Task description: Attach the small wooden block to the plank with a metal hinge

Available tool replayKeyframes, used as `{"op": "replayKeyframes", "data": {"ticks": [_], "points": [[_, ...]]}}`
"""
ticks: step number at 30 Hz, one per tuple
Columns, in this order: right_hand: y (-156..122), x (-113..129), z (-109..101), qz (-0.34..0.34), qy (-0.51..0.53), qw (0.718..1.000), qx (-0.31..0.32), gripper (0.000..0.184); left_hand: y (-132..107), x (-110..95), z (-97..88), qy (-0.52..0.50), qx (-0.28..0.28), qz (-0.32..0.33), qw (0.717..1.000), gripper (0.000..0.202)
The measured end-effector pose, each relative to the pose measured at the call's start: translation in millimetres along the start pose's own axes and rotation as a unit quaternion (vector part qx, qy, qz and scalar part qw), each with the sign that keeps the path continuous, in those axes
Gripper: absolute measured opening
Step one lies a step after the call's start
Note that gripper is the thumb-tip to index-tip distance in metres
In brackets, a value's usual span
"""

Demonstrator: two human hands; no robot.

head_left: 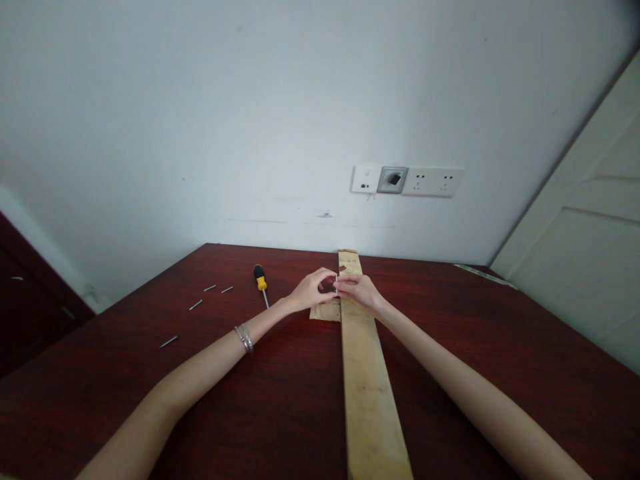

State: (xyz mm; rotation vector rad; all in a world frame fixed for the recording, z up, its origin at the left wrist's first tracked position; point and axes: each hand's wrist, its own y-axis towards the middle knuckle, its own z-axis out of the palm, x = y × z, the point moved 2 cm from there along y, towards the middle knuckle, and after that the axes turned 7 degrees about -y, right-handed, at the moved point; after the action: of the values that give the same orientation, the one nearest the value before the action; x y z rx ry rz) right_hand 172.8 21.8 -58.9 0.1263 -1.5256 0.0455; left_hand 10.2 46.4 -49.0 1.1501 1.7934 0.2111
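The left hand [311,291] and the right hand [365,292], nearer the wooden plank [370,387], pinch a slim pale shaft [337,283] between their fingers, aligned twelve-to-six o'clock.

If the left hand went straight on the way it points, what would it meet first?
Probably the thin piece at the fingers of the right hand, then those fingers; depth there is hard to judge.
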Motion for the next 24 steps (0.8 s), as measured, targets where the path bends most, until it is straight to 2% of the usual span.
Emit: {"op": "replayKeyframes", "data": {"ticks": [3, 6, 14, 19, 24], "points": [[-1.3, 3.4, -0.1, 0.026, 0.021, 0.999, -0.022, 0.023, 1.7, -3.2, -2.6, -0.014, -0.013, 0.010, 1.000, 0.039], [-2.9, 7.2, 1.6, 0.027, 0.030, 0.999, -0.015, 0.023, 2.6, -4.5, -4.2, -0.036, -0.026, 0.013, 0.999, 0.039], [-4.5, 13.7, -2.0, 0.031, 0.054, 0.998, 0.009, 0.018, 2.1, 3.2, -3.3, -0.147, -0.009, -0.034, 0.988, 0.049], [-2.4, 14.8, -5.8, 0.034, 0.056, 0.998, -0.008, 0.013, 1.9, 2.3, -3.1, -0.190, -0.013, -0.052, 0.980, 0.048], [-2.7, 11.3, -5.1, 0.030, 0.067, 0.997, -0.021, 0.016, 2.8, -4.2, -0.7, -0.221, -0.023, -0.044, 0.974, 0.047]]}}
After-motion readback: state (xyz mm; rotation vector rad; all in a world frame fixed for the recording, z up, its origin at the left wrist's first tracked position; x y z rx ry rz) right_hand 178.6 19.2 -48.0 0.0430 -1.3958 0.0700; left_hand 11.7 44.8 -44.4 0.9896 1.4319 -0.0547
